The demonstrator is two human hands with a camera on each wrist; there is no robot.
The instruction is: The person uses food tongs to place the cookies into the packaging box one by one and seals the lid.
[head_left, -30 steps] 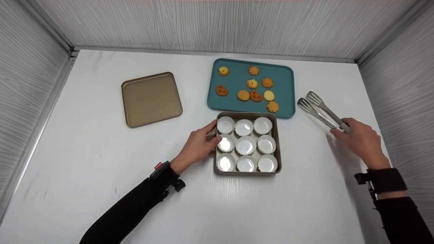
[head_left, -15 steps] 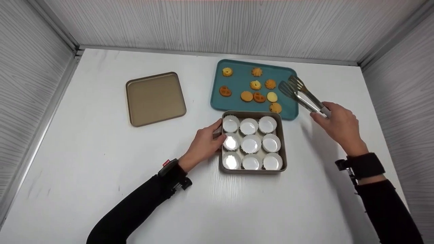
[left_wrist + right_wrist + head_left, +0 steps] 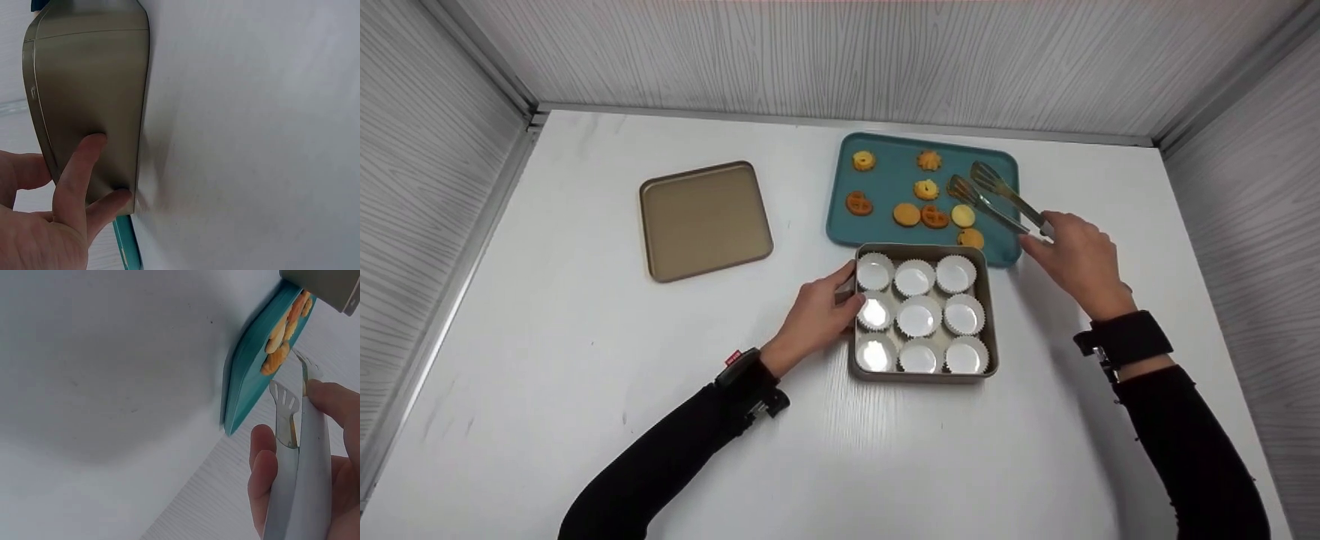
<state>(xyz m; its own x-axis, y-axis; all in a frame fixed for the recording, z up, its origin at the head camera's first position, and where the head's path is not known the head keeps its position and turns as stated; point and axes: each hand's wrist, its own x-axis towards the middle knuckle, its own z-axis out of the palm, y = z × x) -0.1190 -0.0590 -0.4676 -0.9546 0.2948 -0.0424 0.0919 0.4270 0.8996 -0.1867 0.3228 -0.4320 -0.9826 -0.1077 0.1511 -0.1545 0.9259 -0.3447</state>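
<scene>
My left hand grips the left wall of a square metal baking tin, thumb at its rim. In the left wrist view two fingers press flat against the outer wall. Inside the tin stand several white fluted paper cups in rows. My right hand holds slotted tongs around their pale handles, their two slotted heads spread apart. These heads hang over the right part of a teal tray, overlapping a swirl cookie in the head view. Pretzel-shaped cookies, round ones and others lie on the tray.
A shallow gold-brown square lid or tray lies at the left on the white table. Grey wood-grain panels wall in the back and both sides. The tin sits close against the teal tray's front edge.
My right hand has carried the tongs leftward and away from me, from beside the teal tray to over its cookies. My left hand stays on the tin; the view has shifted slightly.
</scene>
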